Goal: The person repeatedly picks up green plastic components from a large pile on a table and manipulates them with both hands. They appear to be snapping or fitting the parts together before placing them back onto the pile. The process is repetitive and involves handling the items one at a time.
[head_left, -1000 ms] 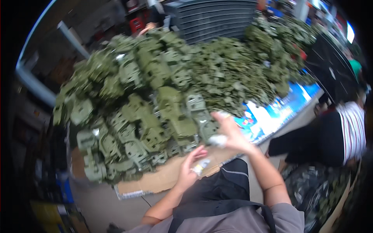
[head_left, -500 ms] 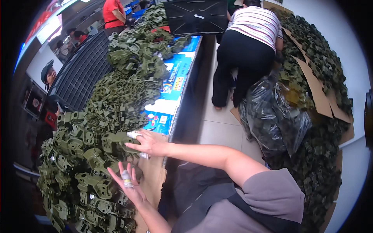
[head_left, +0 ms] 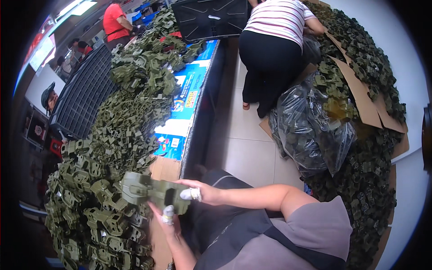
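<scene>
Both hands hold one olive-green plastic toy vehicle body over the table's near edge. It has a rounded end and a dark rectangular opening. My right hand grips the end nearer me, its thumb wrapped in white covering. From below, my left hand supports the same piece, with a similar wrapped thumb lying against its side. Its other fingers are partly hidden beneath the piece. Beside my hands, a heap of similar green vehicle bodies covers the table's left part.
Smaller green parts lie farther along the table, by a black crate. Blue printed cardboard lines its edge. Across the tiled aisle, a person in a striped top bends near a clear plastic bag and more green parts.
My hands, apart and reaching over the heap before, now hold a vehicle body drawn toward me. The view has shifted slightly, and the person in the striped top has moved.
</scene>
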A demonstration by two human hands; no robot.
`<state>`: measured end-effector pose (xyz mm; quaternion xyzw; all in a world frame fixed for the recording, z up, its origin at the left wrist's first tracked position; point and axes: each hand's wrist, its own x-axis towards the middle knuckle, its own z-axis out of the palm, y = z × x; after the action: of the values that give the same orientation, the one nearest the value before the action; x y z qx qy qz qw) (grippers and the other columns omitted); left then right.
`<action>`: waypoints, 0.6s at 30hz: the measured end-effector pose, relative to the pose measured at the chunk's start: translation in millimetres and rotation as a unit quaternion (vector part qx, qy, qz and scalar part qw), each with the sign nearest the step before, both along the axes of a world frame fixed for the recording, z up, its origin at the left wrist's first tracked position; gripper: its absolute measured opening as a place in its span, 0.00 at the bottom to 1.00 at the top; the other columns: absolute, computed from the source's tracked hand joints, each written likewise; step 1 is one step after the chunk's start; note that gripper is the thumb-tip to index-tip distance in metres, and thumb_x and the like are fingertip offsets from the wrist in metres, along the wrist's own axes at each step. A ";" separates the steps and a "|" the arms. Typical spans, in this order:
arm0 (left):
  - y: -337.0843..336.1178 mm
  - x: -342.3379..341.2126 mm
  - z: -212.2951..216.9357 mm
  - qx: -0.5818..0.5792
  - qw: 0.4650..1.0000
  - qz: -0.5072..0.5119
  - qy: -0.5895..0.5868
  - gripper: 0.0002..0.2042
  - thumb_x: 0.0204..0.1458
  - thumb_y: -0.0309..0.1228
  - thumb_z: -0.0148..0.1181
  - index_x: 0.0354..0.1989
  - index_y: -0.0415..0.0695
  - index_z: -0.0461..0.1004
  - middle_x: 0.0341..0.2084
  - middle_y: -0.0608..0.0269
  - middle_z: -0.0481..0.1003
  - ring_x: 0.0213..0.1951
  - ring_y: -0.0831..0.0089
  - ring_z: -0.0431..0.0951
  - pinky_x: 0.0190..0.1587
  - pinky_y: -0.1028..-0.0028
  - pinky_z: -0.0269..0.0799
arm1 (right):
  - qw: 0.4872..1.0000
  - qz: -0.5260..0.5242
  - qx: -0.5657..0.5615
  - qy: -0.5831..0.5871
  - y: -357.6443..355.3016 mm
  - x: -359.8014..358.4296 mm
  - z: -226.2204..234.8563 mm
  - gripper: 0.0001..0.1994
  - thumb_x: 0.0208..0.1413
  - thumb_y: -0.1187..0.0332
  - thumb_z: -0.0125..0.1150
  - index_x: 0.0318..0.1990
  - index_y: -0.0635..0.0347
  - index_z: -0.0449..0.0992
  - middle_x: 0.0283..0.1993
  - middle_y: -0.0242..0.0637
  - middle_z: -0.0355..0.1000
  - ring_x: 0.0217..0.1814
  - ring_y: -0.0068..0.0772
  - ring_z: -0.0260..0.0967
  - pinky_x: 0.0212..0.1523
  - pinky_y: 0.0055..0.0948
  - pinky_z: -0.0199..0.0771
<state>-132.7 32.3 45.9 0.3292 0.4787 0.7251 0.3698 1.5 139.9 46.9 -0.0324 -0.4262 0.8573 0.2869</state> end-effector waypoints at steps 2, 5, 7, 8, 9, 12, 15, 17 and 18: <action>0.5 24.1 3.6 -0.043 0.999 0.010 0.012 0.42 0.44 0.29 0.58 0.64 0.49 0.36 0.60 0.57 0.47 0.59 0.63 0.54 0.58 0.65 0.52 | 0.998 -0.010 0.010 -0.053 -1.1 16.6 -3.6 0.22 0.51 0.78 0.47 0.56 0.60 0.58 0.50 0.33 0.63 0.52 0.22 0.59 0.50 0.22 0.59; 5.3 58.4 17.1 -0.059 0.996 0.022 -0.058 0.42 0.44 0.26 0.57 0.64 0.51 0.35 0.60 0.57 0.47 0.57 0.64 0.56 0.56 0.66 0.54 | 0.965 -0.118 0.179 -0.151 -6.4 34.0 9.1 0.25 0.44 0.85 0.48 0.53 0.61 0.59 0.48 0.38 0.63 0.53 0.27 0.60 0.50 0.23 0.59; 4.9 64.2 4.3 -0.041 0.998 0.003 -0.045 0.41 0.45 0.30 0.59 0.64 0.52 0.36 0.59 0.57 0.48 0.57 0.64 0.56 0.57 0.65 0.53 | 0.971 -0.147 0.116 -0.150 -18.6 33.4 -4.5 0.24 0.45 0.80 0.54 0.53 0.59 0.60 0.48 0.39 0.61 0.54 0.30 0.58 0.49 0.24 0.60; 3.7 63.6 1.8 -0.052 0.997 -0.005 -0.061 0.42 0.45 0.31 0.59 0.64 0.52 0.36 0.59 0.57 0.49 0.57 0.64 0.56 0.57 0.65 0.53 | 0.963 -0.170 0.142 -0.151 -19.7 31.9 -8.9 0.25 0.45 0.77 0.58 0.53 0.57 0.59 0.48 0.39 0.59 0.55 0.31 0.57 0.48 0.27 0.62; 2.6 63.4 0.4 -0.063 0.995 -0.011 -0.077 0.42 0.45 0.33 0.60 0.64 0.52 0.36 0.59 0.57 0.49 0.58 0.64 0.55 0.57 0.65 0.53 | 0.954 -0.189 0.175 -0.152 -18.3 31.0 -10.8 0.25 0.45 0.77 0.58 0.53 0.57 0.59 0.48 0.40 0.60 0.54 0.32 0.57 0.48 0.28 0.62; -2.0 61.0 1.4 -0.079 0.995 -0.020 -0.059 0.45 0.42 0.39 0.63 0.63 0.51 0.36 0.59 0.57 0.49 0.58 0.63 0.55 0.57 0.64 0.53 | 0.949 -0.165 0.190 -0.189 -9.9 33.7 -10.8 0.30 0.42 0.77 0.58 0.55 0.56 0.56 0.48 0.42 0.60 0.51 0.39 0.61 0.50 0.32 0.63; -6.9 59.7 -1.5 -0.085 0.995 -0.033 -0.032 0.44 0.41 0.35 0.61 0.63 0.50 0.36 0.60 0.56 0.48 0.58 0.64 0.54 0.57 0.67 0.53 | 0.944 -0.169 0.214 -0.185 -11.8 38.6 4.2 0.37 0.39 0.78 0.58 0.60 0.54 0.49 0.49 0.44 0.61 0.51 0.45 0.62 0.51 0.34 0.62; -6.0 59.0 -7.1 -0.104 0.994 -0.014 0.024 0.44 0.41 0.31 0.60 0.63 0.49 0.35 0.60 0.56 0.47 0.59 0.65 0.53 0.57 0.70 0.52 | 0.913 -0.170 0.302 -0.218 -11.0 40.8 3.1 0.44 0.36 0.81 0.56 0.63 0.53 0.40 0.52 0.48 0.59 0.54 0.49 0.60 0.52 0.35 0.62; -3.6 64.8 3.5 -0.133 0.991 -0.009 -0.009 0.43 0.39 0.24 0.55 0.63 0.47 0.36 0.60 0.54 0.45 0.60 0.65 0.51 0.57 0.72 0.50 | 0.893 -0.170 0.352 -0.223 -9.8 40.8 -1.9 0.44 0.36 0.81 0.55 0.63 0.53 0.39 0.52 0.49 0.59 0.54 0.50 0.59 0.52 0.35 0.62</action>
<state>-67.9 28.7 49.3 0.2748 0.5647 0.6544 0.4211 42.3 130.0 44.9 -0.1918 -0.7406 0.5601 0.3179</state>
